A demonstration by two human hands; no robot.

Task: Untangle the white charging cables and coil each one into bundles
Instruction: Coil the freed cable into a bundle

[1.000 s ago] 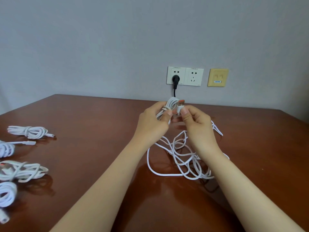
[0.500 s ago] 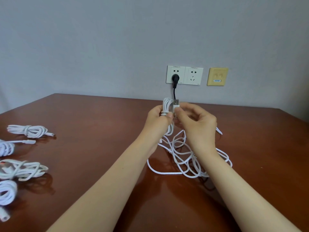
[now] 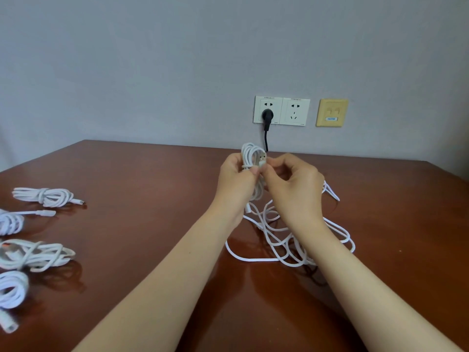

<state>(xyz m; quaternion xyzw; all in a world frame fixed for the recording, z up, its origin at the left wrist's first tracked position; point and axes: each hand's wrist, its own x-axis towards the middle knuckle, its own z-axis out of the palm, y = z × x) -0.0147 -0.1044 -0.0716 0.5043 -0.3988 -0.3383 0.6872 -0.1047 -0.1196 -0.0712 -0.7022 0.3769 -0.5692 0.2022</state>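
above the bench (image 3: 152, 186), a light, floppy white cable coil (image 3: 250, 152) is clamped in the grip of the left hand (image 3: 236, 179) while its stiff plug (image 3: 262, 158), likely the surest hold, is pinched by the right hand (image 3: 294, 184), over a loose tangle (image 3: 284, 240).

Table (image 3: 152, 224): glossy reddish-brown wood. At my left, lying in a column: four coiled white cable bundles (image 3: 47, 196) (image 3: 11, 222) (image 3: 35, 255) (image 3: 11, 288). Before me: one loose white cable tangle (image 3: 286, 247).
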